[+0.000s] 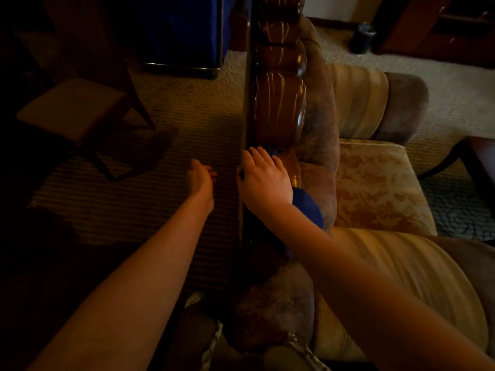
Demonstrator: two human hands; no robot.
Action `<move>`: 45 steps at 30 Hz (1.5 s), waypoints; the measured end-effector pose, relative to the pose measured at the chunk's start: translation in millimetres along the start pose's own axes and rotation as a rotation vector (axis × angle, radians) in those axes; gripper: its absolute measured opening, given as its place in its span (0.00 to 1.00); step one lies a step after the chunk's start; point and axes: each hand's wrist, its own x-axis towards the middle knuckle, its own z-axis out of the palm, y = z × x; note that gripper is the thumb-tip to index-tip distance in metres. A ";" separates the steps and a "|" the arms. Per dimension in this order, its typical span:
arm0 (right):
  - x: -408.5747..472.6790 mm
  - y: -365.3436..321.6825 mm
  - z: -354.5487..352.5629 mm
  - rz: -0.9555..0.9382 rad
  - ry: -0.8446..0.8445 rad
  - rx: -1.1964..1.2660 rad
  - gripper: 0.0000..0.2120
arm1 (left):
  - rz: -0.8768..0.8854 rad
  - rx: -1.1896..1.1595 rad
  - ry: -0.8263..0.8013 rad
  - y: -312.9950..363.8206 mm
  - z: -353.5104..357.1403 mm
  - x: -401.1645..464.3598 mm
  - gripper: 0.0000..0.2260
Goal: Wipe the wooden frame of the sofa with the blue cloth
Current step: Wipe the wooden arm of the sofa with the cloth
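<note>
Right hand (pixel 263 178) lies flat, fingers spread, pressing the cloth (pixel 308 207) on the frame (pixel 278 111); left hand (pixel 201 180), at nine o'clock, seems loosely curled, empty.

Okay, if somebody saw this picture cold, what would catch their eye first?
Probably the glossy wooden frame running up the middle, its carved lobes catching streaks of light. Just below, the right hand presses the blue cloth onto it, while the left hand hangs free over the striped carpet.

Glossy carved wooden frame (pixel 278 108), blue cloth (pixel 308 207) draped on it
</note>
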 end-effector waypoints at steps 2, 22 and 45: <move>16.7 -10.2 1.9 0.012 -0.038 -0.126 0.20 | -0.012 0.056 -0.049 7.2 -1.1 1.9 0.22; 27.7 -57.8 15.6 0.255 -0.334 -0.752 0.31 | 0.271 0.644 -0.576 22.7 -22.0 42.5 0.20; -34.5 -60.5 41.2 0.015 -0.267 -0.862 0.25 | 0.180 0.619 -0.741 12.8 -22.7 33.9 0.22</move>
